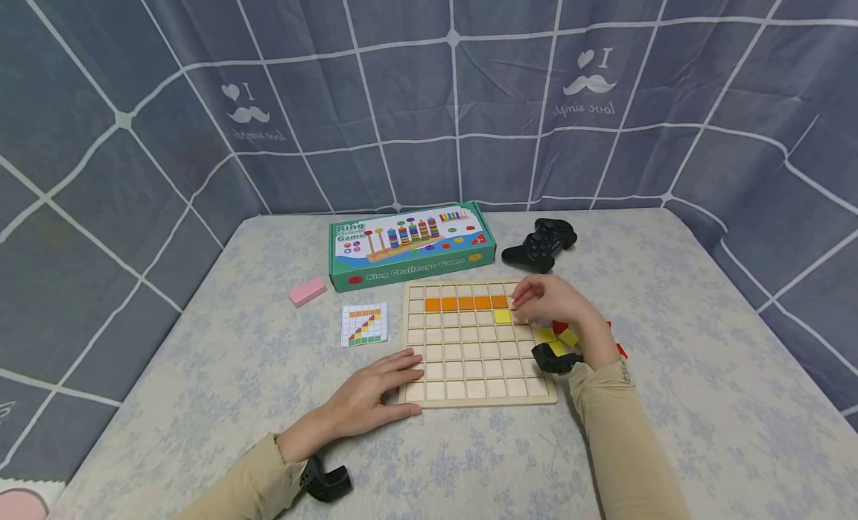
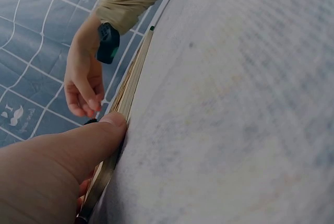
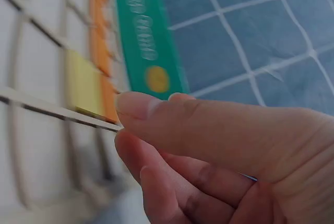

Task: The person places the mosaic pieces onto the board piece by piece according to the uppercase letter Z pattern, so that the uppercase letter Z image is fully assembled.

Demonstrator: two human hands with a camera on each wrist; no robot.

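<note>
A wooden grid board (image 1: 454, 371) lies on the table, with a row of several orange square tiles (image 1: 466, 304) near its far side. Below the right end of that row sits a yellow square tile (image 1: 503, 316). My left hand (image 1: 372, 393) rests at the board's left edge, fingers extended onto it; its thumb (image 2: 112, 127) touches the edge. Over the far right of the board is my right hand (image 1: 551, 299), thumb and index tips close together. Whether a piece is between them cannot be made out. Loose yellow and red pieces (image 1: 568, 337) lie under the right wrist, partly hidden.
A pattern card (image 1: 364, 325) lies left of the board, with a pink block (image 1: 308, 291) behind it. Behind the board stands a green game box (image 1: 412, 248). A black game controller (image 1: 541, 246) lies at the back right. A grid-patterned curtain (image 1: 415, 95) surrounds the table.
</note>
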